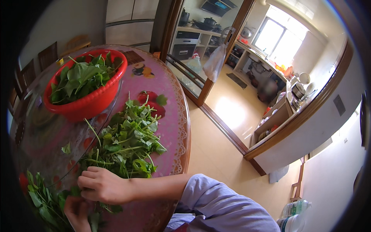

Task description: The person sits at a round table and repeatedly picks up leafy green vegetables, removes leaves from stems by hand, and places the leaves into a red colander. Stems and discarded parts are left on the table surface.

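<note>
My right hand [101,185] is curled tight, its fingers meeting my left hand [76,213] at the lower left of the view. Leafy green stems [111,208] stick out around both hands, which pinch them together; the fingertips are partly hidden. Just beyond the right hand lies a loose heap of leafy green stems and leaves [127,139] on the table. Another bunch of longer leafy stems [46,203] lies to the left of my left hand. A red plastic basin [87,104] farther back holds a pile of picked green leaves [84,74].
The oval table [171,116] has a patterned pink cover with a lace-print border. A single leaf [66,148] lies near the basin. Wooden chairs [47,56] stand at the far left. A sliding door [207,87] with a hanging plastic bag [215,62] opens to a kitchen. Plastic bottles [297,208] stand at lower right.
</note>
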{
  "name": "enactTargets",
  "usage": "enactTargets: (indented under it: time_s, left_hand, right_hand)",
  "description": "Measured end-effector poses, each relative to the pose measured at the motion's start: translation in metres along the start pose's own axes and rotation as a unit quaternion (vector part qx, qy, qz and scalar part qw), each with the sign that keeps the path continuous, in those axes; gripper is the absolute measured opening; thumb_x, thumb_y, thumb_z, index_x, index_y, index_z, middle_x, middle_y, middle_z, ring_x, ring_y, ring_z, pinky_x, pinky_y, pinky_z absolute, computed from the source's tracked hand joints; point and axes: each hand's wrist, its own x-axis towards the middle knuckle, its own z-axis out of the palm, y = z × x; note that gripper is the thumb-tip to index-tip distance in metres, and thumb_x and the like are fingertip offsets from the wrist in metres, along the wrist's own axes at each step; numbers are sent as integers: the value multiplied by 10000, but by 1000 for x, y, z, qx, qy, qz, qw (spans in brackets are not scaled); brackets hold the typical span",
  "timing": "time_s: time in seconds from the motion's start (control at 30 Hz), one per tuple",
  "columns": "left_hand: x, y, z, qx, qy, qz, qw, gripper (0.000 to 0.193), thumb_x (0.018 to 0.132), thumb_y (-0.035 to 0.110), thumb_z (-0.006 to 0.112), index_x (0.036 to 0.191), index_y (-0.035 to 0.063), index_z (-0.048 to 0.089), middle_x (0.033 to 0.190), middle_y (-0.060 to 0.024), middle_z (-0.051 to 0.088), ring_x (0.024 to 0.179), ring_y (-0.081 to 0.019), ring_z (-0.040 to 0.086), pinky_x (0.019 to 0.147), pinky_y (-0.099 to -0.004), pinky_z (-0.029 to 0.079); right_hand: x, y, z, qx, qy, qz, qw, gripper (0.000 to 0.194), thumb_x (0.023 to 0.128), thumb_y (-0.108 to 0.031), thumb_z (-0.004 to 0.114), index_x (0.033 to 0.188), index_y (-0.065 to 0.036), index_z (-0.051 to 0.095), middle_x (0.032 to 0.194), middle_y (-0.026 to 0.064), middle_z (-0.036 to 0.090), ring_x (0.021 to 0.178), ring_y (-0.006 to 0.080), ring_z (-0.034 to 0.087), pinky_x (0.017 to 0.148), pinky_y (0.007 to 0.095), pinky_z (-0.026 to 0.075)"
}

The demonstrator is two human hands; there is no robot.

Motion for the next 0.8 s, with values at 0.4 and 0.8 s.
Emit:
enactTargets:
  time_s: [0.4, 0.8]
  left_hand:
    - [-3, 16, 23, 122, 71, 97, 985, 160, 706, -59, 639, 779, -18, 503, 707, -59, 478, 710, -158, 472, 691, -305, 403]
    - [-7, 34, 28, 213, 93, 139, 963, 159, 685, -87, 633, 754, -26, 503, 743, -124, 461, 702, -281, 491, 656, -364, 393]
  right_hand:
    - [-6, 2, 3, -1, -83, 22, 996, 171, 661, -188, 579, 743, -38, 580, 802, 80, 472, 767, 252, 501, 658, 366, 419]
    - [-6, -4, 4, 170, -71, 191, 964, 139, 661, -36, 687, 788, -23, 630, 778, 113, 520, 720, 315, 564, 606, 410, 467]
